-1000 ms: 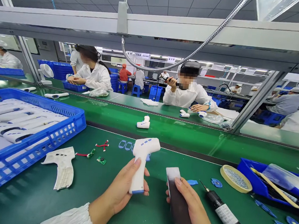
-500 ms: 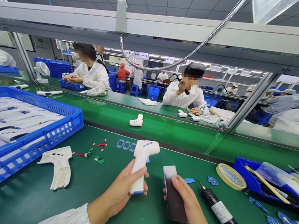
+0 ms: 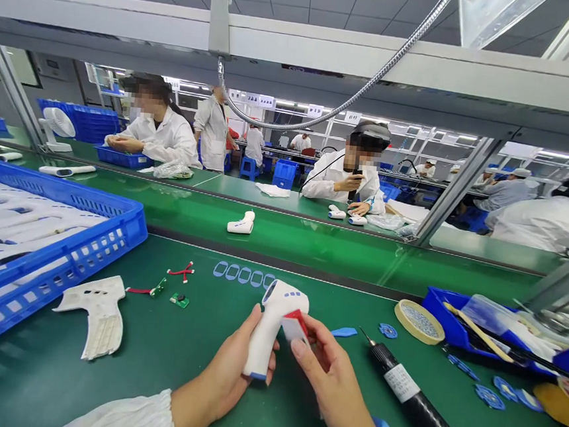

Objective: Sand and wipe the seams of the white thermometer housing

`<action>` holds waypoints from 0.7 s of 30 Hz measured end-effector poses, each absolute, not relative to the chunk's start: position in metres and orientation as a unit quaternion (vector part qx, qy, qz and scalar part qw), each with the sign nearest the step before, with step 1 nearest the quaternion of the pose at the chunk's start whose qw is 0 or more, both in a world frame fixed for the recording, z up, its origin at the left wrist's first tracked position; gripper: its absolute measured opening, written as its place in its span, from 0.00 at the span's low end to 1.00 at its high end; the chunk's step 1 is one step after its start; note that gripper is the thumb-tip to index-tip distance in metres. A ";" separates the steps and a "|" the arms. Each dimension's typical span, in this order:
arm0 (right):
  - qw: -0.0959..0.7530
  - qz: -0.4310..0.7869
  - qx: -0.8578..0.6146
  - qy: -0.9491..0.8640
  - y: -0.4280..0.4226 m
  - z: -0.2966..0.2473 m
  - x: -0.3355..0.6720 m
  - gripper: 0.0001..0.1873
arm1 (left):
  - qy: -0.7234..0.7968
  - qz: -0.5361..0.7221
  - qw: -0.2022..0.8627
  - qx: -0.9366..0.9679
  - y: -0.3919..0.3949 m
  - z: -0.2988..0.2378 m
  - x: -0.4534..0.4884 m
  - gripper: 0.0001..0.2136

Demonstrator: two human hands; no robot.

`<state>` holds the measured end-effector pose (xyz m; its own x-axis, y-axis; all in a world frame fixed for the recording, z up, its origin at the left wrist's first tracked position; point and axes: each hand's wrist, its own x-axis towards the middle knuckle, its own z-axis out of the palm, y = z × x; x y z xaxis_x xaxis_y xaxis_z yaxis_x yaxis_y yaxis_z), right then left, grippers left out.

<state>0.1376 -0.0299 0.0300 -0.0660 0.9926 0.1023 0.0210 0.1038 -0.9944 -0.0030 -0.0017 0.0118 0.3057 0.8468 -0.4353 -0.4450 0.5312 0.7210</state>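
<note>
left hand [image 3: 231, 362]: curled around white forehead thermometer [image 3: 275, 322] | right hand [image 3: 329, 383]: pinched red-edged white film [image 3: 295, 327], touching thermometer | location: both held above green bench [image 3: 159, 388]

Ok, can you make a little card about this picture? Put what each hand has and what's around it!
Left hand: holds a white infrared thermometer
Right hand: pinches a small white piece with a red edge against it
Nearby: blue oval rings, a green circuit board, a white thermometer shell
Also on the bench: a blue crate, a black hand tool
Across the bench: a person in a white coat
</note>
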 end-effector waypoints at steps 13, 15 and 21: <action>0.444 0.264 -0.456 -0.725 -0.036 0.019 0.121 0.09 | 0.417 0.422 0.754 0.282 -0.009 0.022 -0.001 0.31; 0.432 0.265 -0.454 -0.733 -0.037 0.022 0.122 0.09 | 0.423 0.416 0.746 0.303 -0.010 0.023 -0.001 0.32; 0.453 0.296 -0.481 -0.690 -0.034 0.025 0.124 0.09 | 0.461 0.397 0.714 0.345 -0.011 0.028 0.001 0.35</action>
